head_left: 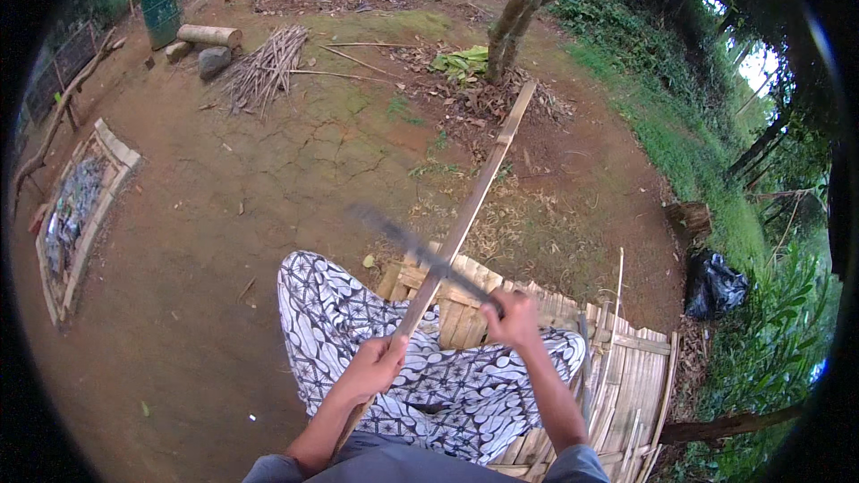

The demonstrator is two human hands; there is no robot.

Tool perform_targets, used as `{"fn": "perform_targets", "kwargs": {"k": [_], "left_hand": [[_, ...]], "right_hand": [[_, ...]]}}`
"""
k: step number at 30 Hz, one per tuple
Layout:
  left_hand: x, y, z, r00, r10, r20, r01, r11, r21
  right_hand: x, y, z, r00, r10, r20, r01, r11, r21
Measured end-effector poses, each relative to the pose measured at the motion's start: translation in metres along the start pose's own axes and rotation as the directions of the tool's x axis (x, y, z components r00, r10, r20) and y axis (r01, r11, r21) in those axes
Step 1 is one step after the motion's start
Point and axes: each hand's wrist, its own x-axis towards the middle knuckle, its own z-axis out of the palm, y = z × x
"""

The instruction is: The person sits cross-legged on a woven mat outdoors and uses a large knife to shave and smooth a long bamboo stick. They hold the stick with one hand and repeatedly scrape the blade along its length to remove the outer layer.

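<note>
A long split-bamboo strip (472,192) slants from my lap up toward the tree. Fingers wrapped round its lower part, my left hand (376,367) grips it. My right hand (513,317) is closed on the handle of a machete (463,281), whose dark blade reaches up and left and crosses the strip. The blade's far end is smeared by motion. Beneath both hands, my crossed legs are covered by a black-and-white patterned cloth (313,304).
I sit on a slatted bamboo platform (631,376). A black plastic bag (714,284) lies at right. Ahead are a tree trunk (512,22), a stick pile (268,67), a log (209,35) and a green panel (161,11). A bamboo-edged bed (82,241) lies left.
</note>
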Motion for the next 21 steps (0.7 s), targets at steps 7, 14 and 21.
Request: {"fn": "perform_targets", "kwargs": {"k": [7,14,21], "left_hand": [[-0.013,-0.011,-0.016,0.951,0.305,-0.037,-0.278,0.905,0.322],[-0.036,-0.032,-0.03,0.993,0.116,-0.038,-0.106,0.974,0.199],[-0.003,-0.019,-0.036,0.962,0.25,-0.107,-0.201,0.92,0.338]], "right_hand": [[0.021,-0.02,-0.008,0.907,-0.401,0.129,0.411,0.909,-0.063],[0.045,0.09,0.005,0.922,0.291,-0.254,-0.304,0.952,-0.015],[0.017,-0.029,0.007,0.978,-0.166,0.126,0.181,0.976,-0.122]]}}
